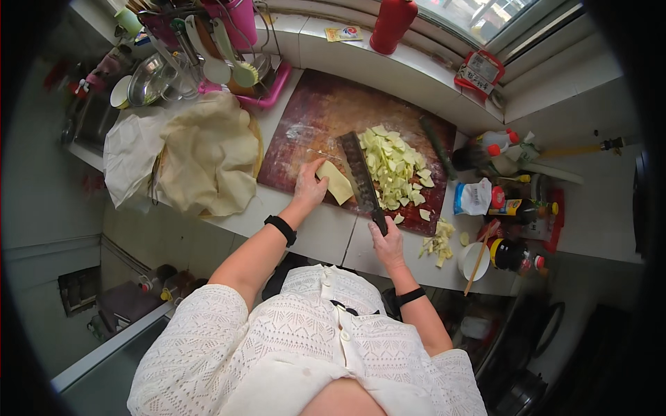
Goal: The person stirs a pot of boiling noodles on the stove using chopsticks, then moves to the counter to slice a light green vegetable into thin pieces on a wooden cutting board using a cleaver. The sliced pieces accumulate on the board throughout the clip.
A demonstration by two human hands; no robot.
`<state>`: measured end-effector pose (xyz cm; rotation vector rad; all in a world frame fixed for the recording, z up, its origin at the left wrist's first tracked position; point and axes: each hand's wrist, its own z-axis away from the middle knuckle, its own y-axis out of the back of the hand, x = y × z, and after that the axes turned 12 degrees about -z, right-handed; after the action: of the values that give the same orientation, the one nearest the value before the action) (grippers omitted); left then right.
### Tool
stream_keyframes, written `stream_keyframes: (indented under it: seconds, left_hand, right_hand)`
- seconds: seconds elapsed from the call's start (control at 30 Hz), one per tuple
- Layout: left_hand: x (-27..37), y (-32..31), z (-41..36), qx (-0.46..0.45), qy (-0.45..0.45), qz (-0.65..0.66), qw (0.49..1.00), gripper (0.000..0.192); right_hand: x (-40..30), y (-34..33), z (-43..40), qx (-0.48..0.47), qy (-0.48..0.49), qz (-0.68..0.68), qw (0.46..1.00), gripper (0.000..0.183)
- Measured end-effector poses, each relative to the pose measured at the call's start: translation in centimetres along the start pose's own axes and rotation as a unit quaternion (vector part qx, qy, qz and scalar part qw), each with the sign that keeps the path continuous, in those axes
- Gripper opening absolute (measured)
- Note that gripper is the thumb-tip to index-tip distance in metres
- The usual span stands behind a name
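In my right hand (388, 243) is the dark handle of a Chinese cleaver (360, 165), its broad blade pointing away from me over the wooden cutting board (322, 114). My left hand (311, 184) rests on a pale green vegetable piece (335, 183), its thumb and fingertips gripping the near left end. The blade stands just right of that piece; whether they touch, I cannot tell. Right of the cleaver lies a heap of thin pale green vegetable slices (393, 164), with a few loose slices on the board around it.
A beige cloth (208, 151) covers a round item at left. Utensils hang on a rack over a pink tray (276, 88). A dark rolling pin-like stick (436, 145) lies on the board. Peelings (441, 243), a white bowl (473, 262) with chopsticks (476, 265) and sauce bottles (512, 255) stand right.
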<state>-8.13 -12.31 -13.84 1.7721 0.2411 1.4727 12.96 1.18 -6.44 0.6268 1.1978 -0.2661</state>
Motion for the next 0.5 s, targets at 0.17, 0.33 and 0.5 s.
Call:
stream_keyframes:
  seconds: [0.17,0.33,0.5]
  left_hand:
    - [0.4,0.0,-0.3,-0.020,0.036,-0.015,0.999,0.050]
    - [1.4,0.4,-0.9,-0.044,0.075,-0.021,0.996,0.050]
    - [2.1,0.6,-1.3,-0.066,0.096,-0.018,0.993,0.051]
  right_hand:
    - [0.5,0.6,0.1,-0.016,-0.062,-0.065,0.996,0.028]
    - [0.7,0.9,-0.7,-0.027,0.020,-0.015,0.999,0.028]
    - [1.3,1.2,-1.5,-0.036,0.039,0.011,0.999,0.027]
